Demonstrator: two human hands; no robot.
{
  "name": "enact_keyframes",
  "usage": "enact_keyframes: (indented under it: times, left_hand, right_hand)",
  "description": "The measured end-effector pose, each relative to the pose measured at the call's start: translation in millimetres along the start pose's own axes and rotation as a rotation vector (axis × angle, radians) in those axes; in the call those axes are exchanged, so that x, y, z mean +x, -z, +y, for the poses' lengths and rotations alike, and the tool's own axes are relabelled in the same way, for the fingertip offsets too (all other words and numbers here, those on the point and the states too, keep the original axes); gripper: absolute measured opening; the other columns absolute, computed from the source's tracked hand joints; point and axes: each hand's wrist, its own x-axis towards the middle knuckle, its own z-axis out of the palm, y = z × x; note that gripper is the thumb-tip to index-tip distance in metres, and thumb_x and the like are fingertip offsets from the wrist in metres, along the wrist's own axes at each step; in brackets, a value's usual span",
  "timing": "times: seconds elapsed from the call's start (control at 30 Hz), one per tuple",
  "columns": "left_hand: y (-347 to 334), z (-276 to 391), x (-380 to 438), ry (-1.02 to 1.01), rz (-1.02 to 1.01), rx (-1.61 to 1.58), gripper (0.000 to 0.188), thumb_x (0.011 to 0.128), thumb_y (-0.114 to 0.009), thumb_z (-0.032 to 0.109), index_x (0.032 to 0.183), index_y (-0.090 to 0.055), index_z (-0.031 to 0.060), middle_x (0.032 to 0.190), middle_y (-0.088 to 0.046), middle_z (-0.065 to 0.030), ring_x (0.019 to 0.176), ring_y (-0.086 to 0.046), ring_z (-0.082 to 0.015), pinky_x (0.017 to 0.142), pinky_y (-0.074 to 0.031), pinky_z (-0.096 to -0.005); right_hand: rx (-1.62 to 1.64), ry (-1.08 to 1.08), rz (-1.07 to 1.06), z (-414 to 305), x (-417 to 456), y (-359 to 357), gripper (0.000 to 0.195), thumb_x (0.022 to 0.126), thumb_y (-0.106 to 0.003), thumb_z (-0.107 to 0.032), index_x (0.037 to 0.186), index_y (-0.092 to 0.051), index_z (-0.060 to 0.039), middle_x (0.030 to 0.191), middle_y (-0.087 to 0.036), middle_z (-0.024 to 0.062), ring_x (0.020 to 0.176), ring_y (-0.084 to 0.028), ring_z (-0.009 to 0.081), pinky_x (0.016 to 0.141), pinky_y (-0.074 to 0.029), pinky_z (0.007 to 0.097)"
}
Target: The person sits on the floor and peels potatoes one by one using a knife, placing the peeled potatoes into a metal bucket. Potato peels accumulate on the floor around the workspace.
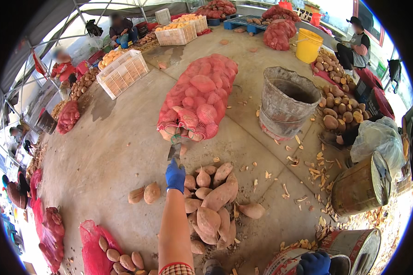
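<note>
My left hand (175,174), in a blue knitted glove, grips a short, wide-bladed knife (174,151). The blade points away from me, near the green tie (175,138) at the mouth of a full red mesh sack (201,96) of sweet potatoes. Whether the blade touches the tie is unclear. Loose sweet potatoes (208,220) lie heaped beside my forearm, with two more (152,193) to the left. My right hand (315,263), also blue-gloved, is curled beside metal buckets (347,240) at the lower right. What its fingers hold is hidden.
A battered bucket (287,106) stands right of the sack. A rusty drum (356,189) and scattered peelings (318,172) lie farther right. White crates (124,74) hold peeled produce. Seated people (358,48) work around the edges. A partly spilled mesh bag (94,247) lies lower left.
</note>
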Motion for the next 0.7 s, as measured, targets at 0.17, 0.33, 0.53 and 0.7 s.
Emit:
enact_keyframes:
  times: [0.17,0.33,0.53,0.7]
  left_hand:
    - [14,-6,13,0.063,-0.027,0.022,0.047,0.081,-0.062,0.027,0.122,-0.057,0.0056,0.104,-0.065,-0.0239,0.099,-0.062,-0.0392,0.085,-0.050,-0.0455]
    - [74,40,6,0.165,-0.200,0.056,0.039,0.082,-0.059,0.032,0.112,-0.063,0.0082,0.101,-0.067,-0.0215,0.097,-0.063,-0.0373,0.084,-0.050,-0.0449]
    - [41,11,4,0.133,0.112,-0.099,0.040,0.082,-0.057,0.036,0.107,-0.066,0.0066,0.101,-0.067,-0.0217,0.097,-0.063,-0.0389,0.084,-0.050,-0.0453]
    - [37,4,-15,0.198,-0.225,0.113,0.041,0.080,-0.059,0.040,0.102,-0.069,0.0070,0.102,-0.066,-0.0235,0.099,-0.063,-0.0388,0.086,-0.050,-0.0451]
  right_hand:
    - [0.023,0.056,0.017,2,5,2,0.020,0.084,-0.057,-0.024,0.094,-0.064,-0.0082,0.106,-0.063,0.0133,0.097,-0.058,0.0321,0.091,-0.041,0.0482]
    - [0.033,0.007,0.030,2,0,-5,0.022,0.083,-0.057,-0.024,0.097,-0.063,-0.0082,0.109,-0.061,0.0134,0.099,-0.057,0.0321,0.089,-0.042,0.0483]
    - [0.032,0.093,0.144,5,6,-12,0.025,0.083,-0.058,-0.026,0.099,-0.064,-0.0091,0.109,-0.061,0.0123,0.100,-0.057,0.0312,0.089,-0.042,0.0481]
    - [0.055,0.064,0.089,3,6,-7,0.025,0.084,-0.057,-0.026,0.101,-0.063,-0.0091,0.110,-0.061,0.0125,0.101,-0.057,0.0320,0.091,-0.042,0.0484]
